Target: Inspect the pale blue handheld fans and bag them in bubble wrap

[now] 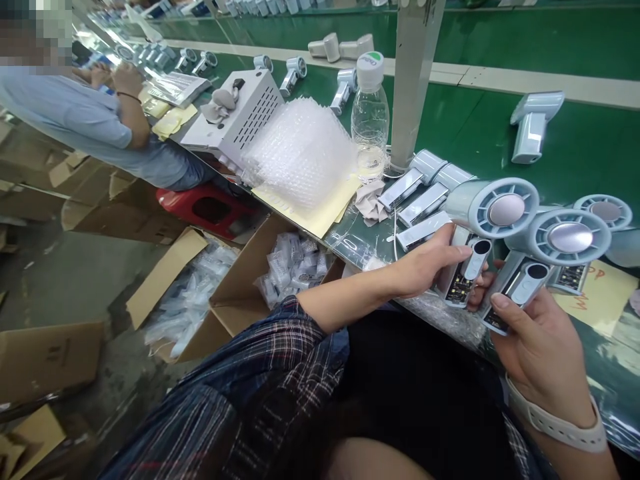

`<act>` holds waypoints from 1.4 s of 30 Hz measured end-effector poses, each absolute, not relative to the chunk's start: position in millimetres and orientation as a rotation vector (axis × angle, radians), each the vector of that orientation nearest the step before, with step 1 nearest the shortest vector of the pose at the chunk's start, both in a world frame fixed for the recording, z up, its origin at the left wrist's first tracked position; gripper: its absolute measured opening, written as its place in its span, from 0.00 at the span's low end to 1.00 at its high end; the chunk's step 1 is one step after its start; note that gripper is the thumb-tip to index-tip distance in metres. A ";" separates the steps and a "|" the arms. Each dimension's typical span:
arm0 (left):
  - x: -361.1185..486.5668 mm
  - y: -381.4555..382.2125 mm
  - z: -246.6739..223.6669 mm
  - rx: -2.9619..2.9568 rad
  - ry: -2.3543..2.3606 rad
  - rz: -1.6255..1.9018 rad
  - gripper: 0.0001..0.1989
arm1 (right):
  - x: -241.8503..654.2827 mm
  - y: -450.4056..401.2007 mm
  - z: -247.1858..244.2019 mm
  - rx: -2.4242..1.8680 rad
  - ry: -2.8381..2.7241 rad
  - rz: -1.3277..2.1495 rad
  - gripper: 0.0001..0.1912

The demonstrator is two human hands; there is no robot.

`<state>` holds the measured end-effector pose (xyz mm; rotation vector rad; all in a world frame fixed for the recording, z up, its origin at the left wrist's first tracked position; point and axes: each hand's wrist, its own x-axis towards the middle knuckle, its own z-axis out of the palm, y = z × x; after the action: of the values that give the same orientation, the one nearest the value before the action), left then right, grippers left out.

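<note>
Left hand [427,267] clamped on left fan [473,213]; right hand [543,337] on right fan [537,263]. Circuitry [457,291] exposed on both; judged unfinished.

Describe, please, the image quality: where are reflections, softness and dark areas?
In the head view, the held fans look fairly sharp, with bright reflections; in the head view, the co-worker looks softer, partly pixelated; in the head view, the black clothing loses detail in darkness.
</note>
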<state>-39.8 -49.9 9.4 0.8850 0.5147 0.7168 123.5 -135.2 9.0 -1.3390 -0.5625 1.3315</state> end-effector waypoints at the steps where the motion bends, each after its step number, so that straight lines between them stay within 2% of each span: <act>1: -39.5 -49.9 8.0 0.898 0.521 0.717 0.35 | 123.2 -135.2 9.0 -1.339 -0.563 1.339 0.31; 4: -41.2 -50.9 4.1 0.940 0.549 0.731 0.36 | 122.0 -135.4 9.0 -1.344 -0.574 1.358 0.29; 9: -46.3 -54.0 -0.9 1.095 0.578 0.763 0.44 | 120.9 -136.7 9.2 -1.364 -0.611 1.339 0.29; 15: -47.6 -53.1 -5.1 1.235 0.644 0.798 0.46 | 120.9 -137.4 10.8 -1.377 -0.595 1.339 0.30; 27: -47.8 -60.2 13.8 1.161 0.700 0.808 0.40 | 118.8 -137.5 14.6 -1.389 -0.588 1.350 0.33; 31: -47.2 -60.3 15.6 1.112 0.712 0.825 0.38 | 119.6 -137.5 14.2 -1.390 -0.604 1.357 0.30; 37: -45.3 -55.9 1.8 1.048 0.605 0.768 0.43 | 118.4 -136.4 15.0 -1.372 -0.619 1.355 0.28; 42: -46.6 -54.4 1.3 1.062 0.624 0.773 0.42 | 118.6 -136.7 13.2 -1.363 -0.637 1.354 0.27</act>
<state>-46.6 -54.4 1.3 1.0624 0.6239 0.7732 118.6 -136.7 13.2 -1.3625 -0.6367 1.3544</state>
